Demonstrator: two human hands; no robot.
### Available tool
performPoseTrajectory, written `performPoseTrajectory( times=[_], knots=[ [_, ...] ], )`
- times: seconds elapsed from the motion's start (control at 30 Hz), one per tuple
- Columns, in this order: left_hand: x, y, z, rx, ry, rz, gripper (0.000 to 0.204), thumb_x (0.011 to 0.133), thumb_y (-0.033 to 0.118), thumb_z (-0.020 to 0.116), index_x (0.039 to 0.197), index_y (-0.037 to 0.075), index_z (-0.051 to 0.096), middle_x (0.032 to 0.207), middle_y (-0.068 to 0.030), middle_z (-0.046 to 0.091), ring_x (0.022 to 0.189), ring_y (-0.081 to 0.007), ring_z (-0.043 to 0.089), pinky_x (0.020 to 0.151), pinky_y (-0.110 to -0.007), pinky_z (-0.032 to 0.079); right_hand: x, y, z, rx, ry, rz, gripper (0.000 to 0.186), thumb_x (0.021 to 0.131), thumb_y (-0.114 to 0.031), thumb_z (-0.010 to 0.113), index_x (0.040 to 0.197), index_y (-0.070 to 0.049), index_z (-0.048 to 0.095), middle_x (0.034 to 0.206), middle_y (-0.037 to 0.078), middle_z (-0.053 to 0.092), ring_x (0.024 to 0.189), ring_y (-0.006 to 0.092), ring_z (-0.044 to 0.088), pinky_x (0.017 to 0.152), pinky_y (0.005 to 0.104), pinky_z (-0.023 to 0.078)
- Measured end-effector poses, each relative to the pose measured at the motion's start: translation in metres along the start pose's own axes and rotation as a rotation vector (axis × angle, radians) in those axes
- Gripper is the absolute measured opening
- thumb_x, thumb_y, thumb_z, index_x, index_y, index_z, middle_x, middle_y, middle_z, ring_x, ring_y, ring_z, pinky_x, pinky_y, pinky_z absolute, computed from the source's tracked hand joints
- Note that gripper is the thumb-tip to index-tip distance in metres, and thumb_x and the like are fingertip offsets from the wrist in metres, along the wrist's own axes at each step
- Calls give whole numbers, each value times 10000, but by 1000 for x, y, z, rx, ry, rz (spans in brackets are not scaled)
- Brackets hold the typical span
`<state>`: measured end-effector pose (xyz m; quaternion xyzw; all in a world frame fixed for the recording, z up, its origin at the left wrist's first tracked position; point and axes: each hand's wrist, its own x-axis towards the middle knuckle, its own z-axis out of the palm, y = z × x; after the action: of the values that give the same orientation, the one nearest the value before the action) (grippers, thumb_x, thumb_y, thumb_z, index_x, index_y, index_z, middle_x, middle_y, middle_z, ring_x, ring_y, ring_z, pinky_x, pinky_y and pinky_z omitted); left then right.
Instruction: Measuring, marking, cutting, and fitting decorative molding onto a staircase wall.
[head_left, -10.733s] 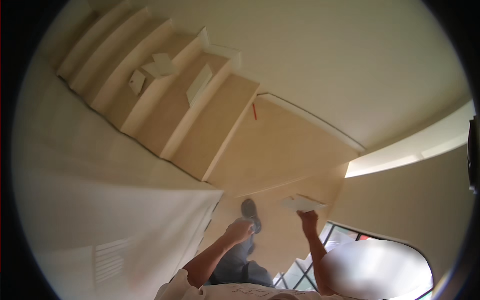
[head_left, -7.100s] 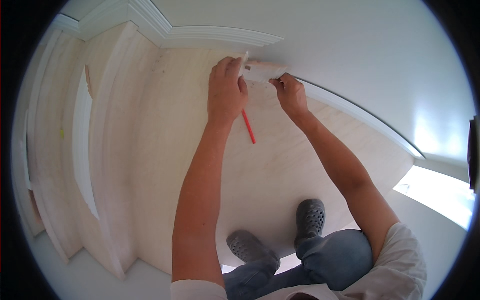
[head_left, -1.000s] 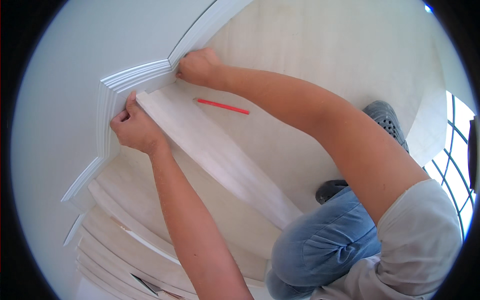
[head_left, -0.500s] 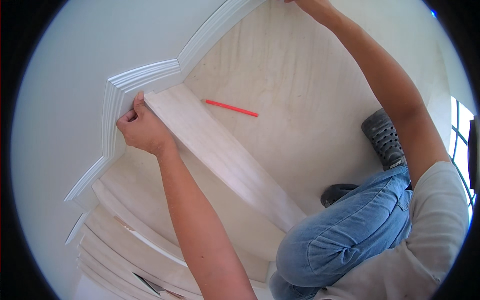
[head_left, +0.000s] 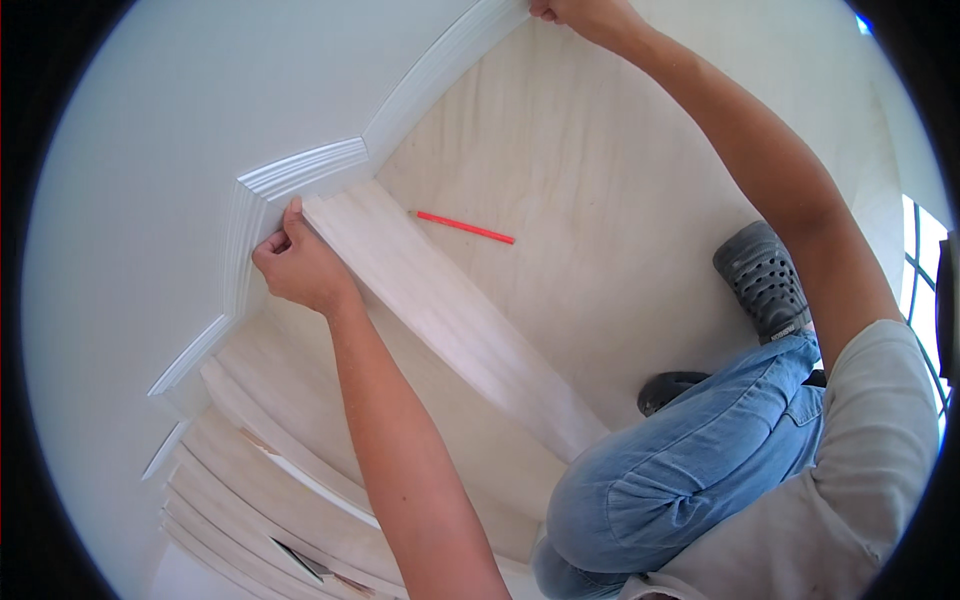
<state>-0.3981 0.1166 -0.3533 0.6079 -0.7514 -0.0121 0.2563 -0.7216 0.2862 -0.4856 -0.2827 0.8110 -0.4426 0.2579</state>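
Note:
White grooved skirting moulding [head_left: 310, 165] follows the wall down the stairs in angled pieces. My left hand [head_left: 305, 265] is at the moulding by the step's edge, fingers curled in and thumb pressed up against its lower face. At the top of the view, my right hand [head_left: 585, 15] touches the far end of the long moulding piece [head_left: 440, 70], its fingers bent against it and partly cut off by the frame. A red pencil [head_left: 465, 228] lies on the pale landing, right of the step's nosing board [head_left: 450, 305].
Lower stairs [head_left: 270, 480] drop away at the bottom left. On one lies a dark, flat, pointed thing [head_left: 298, 560], too small to name. My bent knee in blue jeans [head_left: 650, 470] and a grey perforated clog [head_left: 762, 275] rest at the right. A barred window [head_left: 922, 270] is beyond.
The view has shifted slightly, so the moulding and stairs sit further right and lower. My right hand has come further into view, onto the moulding's end. My left hand keeps its place against the moulding.

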Motion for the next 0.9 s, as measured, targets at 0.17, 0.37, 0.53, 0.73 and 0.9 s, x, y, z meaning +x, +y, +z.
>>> performPoseTrajectory(
  times=[0.17,0.37,0.53,0.73,0.9],
  knots=[
    [-1,2,0,-61,-5,-26,444,863,381,801,843,-17,604,841,-140,670,801,-295,675,718,-403,567,5,-5,-8,-116,7,37,247,976,-171,618,906,47,712,876,180,720,801,290,685,750,415,535],
    [8,-46,9,-390,-73,-98,295,877,249,778,854,-7,632,844,-116,704,744,-209,651,686,-378,548,-6,13,18,-138,-67,-14,376,965,-391,615,1091,-50,710,1082,200,717,1053,368,666,919,507,508],
    [10,-63,-10,-50,-20,-52,469,915,435,731,906,-19,611,887,-148,682,771,-307,645,735,-415,525,0,12,-57,264,-104,46,337,923,-319,695,943,14,740,852,138,721,846,223,661,788,382,518],
    [4,-4,10,-127,-65,-90,484,920,453,708,924,-21,606,920,-169,693,798,-310,662,751,-417,532,62,121,-223,282,681,160,446,839,-293,784,1134,7,636,992,162,697,885,243,649,758,404,518],
    [6,-25,-3,-106,-89,-173,470,921,437,699,945,-26,620,934,-177,697,822,-309,670,761,-416,533,93,122,-264,598,572,97,916,898,-253,758,1590,-48,195,1503,185,428,1192,275,562,872,386,556]
  ],
)
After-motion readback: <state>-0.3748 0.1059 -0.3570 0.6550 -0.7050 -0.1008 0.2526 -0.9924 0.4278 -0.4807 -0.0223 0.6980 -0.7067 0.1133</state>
